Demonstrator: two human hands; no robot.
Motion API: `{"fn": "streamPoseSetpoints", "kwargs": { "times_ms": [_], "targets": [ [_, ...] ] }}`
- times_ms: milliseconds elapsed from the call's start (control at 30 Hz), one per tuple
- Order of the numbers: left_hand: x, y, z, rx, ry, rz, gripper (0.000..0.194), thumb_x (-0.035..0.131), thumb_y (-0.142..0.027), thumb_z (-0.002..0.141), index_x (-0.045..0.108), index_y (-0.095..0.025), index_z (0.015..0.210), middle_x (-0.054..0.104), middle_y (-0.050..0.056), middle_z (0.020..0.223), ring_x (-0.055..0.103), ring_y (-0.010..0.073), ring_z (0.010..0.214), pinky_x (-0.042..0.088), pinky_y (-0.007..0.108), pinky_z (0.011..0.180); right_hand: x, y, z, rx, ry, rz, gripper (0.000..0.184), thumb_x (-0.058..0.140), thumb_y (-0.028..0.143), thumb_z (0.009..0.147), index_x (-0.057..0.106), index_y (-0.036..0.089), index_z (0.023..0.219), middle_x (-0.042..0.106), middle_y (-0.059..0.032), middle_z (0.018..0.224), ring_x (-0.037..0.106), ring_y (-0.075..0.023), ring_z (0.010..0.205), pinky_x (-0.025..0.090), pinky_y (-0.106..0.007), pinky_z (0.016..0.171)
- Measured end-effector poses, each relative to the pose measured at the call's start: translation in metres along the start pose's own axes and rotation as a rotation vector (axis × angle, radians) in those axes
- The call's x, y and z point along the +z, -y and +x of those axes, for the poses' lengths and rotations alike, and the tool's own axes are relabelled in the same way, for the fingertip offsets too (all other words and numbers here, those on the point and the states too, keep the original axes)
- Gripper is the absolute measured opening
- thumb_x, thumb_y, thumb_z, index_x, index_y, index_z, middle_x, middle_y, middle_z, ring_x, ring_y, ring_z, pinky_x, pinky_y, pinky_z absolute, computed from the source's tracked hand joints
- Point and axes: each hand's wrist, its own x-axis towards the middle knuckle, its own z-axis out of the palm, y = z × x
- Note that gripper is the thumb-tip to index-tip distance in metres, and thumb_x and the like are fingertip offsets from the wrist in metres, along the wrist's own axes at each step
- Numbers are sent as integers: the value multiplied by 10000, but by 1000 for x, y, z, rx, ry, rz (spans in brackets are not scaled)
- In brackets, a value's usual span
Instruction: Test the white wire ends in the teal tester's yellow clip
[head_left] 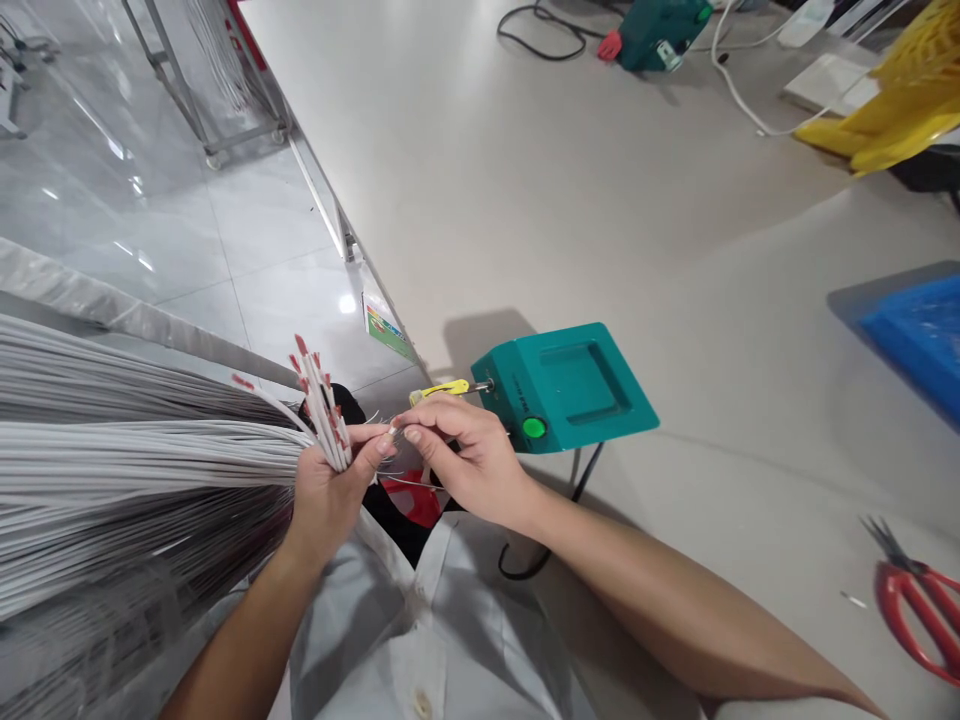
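Glossy pale floor tiles (262, 255) show at your left, with a wheeled metal rack (176, 85) on them, and a broad, light worktable (675, 230) fills the space ahead and to your right. Across your left side runs a thick mass of white cables (150, 455), reaching up to your left hand (326, 500). That hand is wrapped around a bunch of cable ends (324, 415), their reddish-brown tips fanned upward, while its thumb and forefinger meet at some thin wires (399, 433) just in front of you. Your right hand (476, 460) has thumb and fingertips pinched together on those same wires; they are too small and partly covered for you to make out the exact contact. Just beyond your right hand, at the table's near edge, sits a teal device (517, 375) with a green button (534, 428) and a yellow clip (448, 388) at its side. Farther right lie red-handled scissors (911, 567), points spread slightly, and above them a blue package (926, 335). Near the far edge you have a dark green box (656, 35) and, right of it, a yellow plastic piece (900, 100).
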Motion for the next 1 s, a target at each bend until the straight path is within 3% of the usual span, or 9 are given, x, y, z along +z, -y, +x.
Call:
{"fn": "streamPoseSetpoints", "kwargs": {
  "times_ms": [233, 500, 767, 933, 1000],
  "targets": [
    [12, 5, -1, 49, -147, -2, 51, 708, -219, 637, 691, -174, 655, 701, 18, 699, 625, 177, 708, 469, 317, 742, 7, 1, -4, -39, -71, -33, 97, 551, 153, 789, 644, 158, 815, 646, -63, 763, 594, -131, 684, 498, -256, 610],
    [14, 10, -5, -47, -21, -154, 107, 677, -248, 699, 657, -154, 746, 658, 10, 710, 589, 135, 671, 451, 249, 634, 6, -1, -5, -52, -16, -128, 157, 461, 136, 843, 610, 178, 819, 632, -41, 757, 573, -139, 736, 487, -288, 710],
    [6, 8, -8, -121, 19, -258, 125, 677, -270, 711, 628, -165, 759, 631, -14, 674, 551, 99, 586, 409, 214, 546, 2, 0, -3, -47, -29, -112, 129, 492, 135, 811, 589, 181, 739, 598, -24, 680, 557, -132, 659, 474, -265, 623],
    [4, 4, -8, -96, -16, -159, 123, 689, -278, 693, 658, -169, 741, 652, -1, 687, 572, 121, 624, 432, 229, 580, -5, 6, -1, -41, -79, -103, 156, 492, 166, 826, 592, 195, 942, 625, -59, 879, 585, -148, 755, 495, -292, 675],
    [4, 1, -7, -66, 5, -114, 102, 692, -263, 689, 670, -169, 723, 660, 5, 691, 582, 130, 656, 446, 235, 615, -9, 8, 1, -62, -18, -115, 194, 522, 187, 812, 596, 198, 992, 603, -79, 974, 585, -144, 761, 501, -282, 651]
  ]
}}
